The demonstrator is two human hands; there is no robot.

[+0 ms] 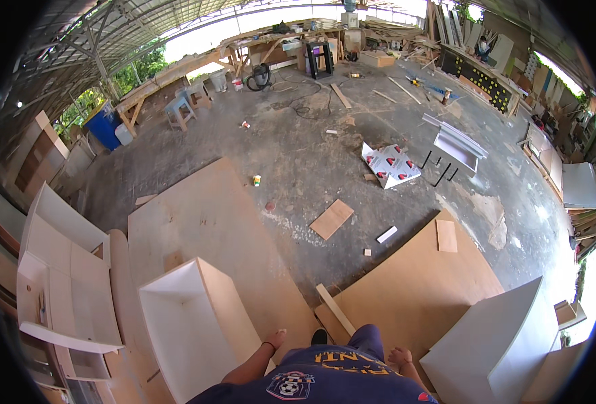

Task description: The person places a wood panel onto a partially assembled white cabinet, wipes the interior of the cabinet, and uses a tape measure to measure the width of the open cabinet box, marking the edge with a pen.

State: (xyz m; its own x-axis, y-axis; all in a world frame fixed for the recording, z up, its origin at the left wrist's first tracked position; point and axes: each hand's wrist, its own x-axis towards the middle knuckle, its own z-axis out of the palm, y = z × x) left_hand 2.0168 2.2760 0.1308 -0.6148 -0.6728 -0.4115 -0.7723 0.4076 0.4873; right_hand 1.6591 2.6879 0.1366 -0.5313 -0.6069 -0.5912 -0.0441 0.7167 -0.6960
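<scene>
White inside with a wood-coloured side, an open box [193, 316] stands on a large brown board [207, 209], near the person's left hand [275, 339]. The right hand [399, 358] is near a white cabinet [493, 340]. Whether either hand's fingers are spread or pressed together, I cannot tell. A wooden strip [335, 310] lies ahead.

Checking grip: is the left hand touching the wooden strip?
Apart: in the head view, the dark shoe shows between the left hand and the wooden strip.
</scene>
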